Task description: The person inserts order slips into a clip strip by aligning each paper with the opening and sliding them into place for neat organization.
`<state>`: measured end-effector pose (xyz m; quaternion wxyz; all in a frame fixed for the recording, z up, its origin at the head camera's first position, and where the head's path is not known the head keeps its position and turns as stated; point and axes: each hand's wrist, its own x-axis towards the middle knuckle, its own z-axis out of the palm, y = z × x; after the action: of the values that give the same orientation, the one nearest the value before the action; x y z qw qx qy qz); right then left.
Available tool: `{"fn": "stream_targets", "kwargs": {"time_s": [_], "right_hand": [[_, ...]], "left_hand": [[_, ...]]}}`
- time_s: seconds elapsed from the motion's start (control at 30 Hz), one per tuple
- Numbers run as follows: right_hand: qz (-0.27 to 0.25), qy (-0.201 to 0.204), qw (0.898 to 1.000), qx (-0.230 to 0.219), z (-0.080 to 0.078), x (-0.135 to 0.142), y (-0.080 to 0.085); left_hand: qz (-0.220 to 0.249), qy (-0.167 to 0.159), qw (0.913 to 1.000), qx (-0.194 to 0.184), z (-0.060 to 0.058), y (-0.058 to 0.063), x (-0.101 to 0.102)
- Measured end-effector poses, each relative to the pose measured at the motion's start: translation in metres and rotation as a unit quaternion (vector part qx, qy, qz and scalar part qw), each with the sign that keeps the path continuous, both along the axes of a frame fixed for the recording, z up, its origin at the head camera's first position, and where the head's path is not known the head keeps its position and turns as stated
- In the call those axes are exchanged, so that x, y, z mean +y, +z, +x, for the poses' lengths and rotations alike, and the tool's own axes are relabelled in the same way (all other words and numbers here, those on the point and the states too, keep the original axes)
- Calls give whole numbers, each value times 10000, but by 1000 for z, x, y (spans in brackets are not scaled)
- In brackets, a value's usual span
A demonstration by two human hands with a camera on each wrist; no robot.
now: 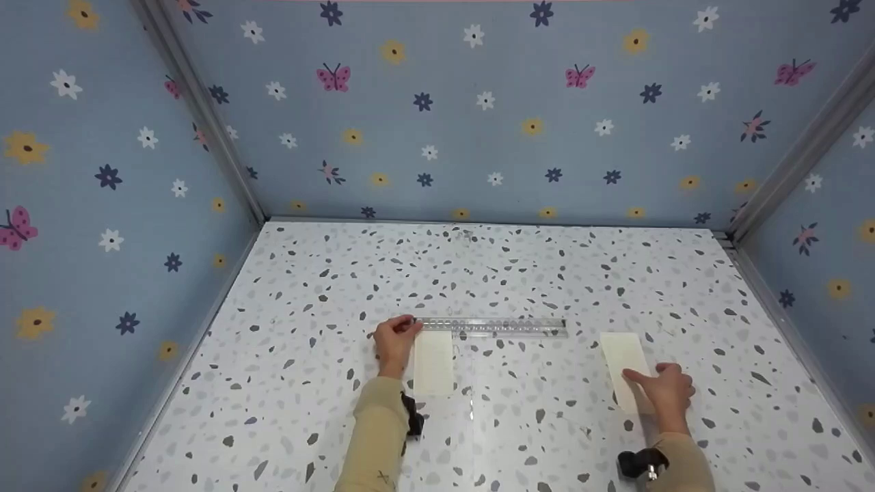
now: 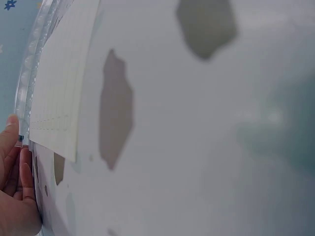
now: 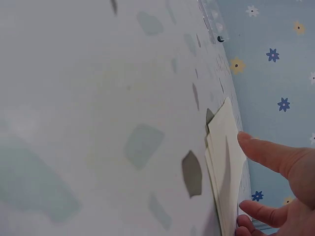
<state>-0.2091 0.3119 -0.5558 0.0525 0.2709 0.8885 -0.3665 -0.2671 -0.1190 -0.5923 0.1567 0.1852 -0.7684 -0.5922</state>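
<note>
A clear plastic ruler (image 1: pixel 509 328) lies crosswise on the speckled table. My left hand (image 1: pixel 395 345) pinches its left end, the thumb on top and the fingers beside and below it. Just under the ruler's left part lies a cream paper strip (image 1: pixel 434 365) with faint lines, also visible as lined paper (image 2: pixel 61 93) in the left wrist view. Further right, a slightly slanted stack of cream paper (image 1: pixel 623 359) lies under the thumb of my right hand (image 1: pixel 666 393). The right wrist view shows layered edges on that paper (image 3: pixel 227 147), with the thumb and fingers spread beside it.
The white speckled tabletop (image 1: pixel 519 273) is enclosed by blue flower-patterned panels (image 1: pixel 451 137) at the back and sides. Grey metal posts (image 1: pixel 205 116) stand at the back corners. Black wrist mounts (image 1: pixel 412 415) sit on both forearms.
</note>
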Motion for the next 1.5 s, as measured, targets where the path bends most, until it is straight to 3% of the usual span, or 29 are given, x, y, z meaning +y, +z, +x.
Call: {"fn": "stream_targets", "kwargs": {"time_s": [1.0,1.5], "right_hand": [[69,-9,9999,155,3,-1,-5],[-16,-63,9986,517,6,-3,-4]], "left_hand": [[-45,-2,10000,56,1,3,1],[-58,-10,9999,110,2,3,1]]}}
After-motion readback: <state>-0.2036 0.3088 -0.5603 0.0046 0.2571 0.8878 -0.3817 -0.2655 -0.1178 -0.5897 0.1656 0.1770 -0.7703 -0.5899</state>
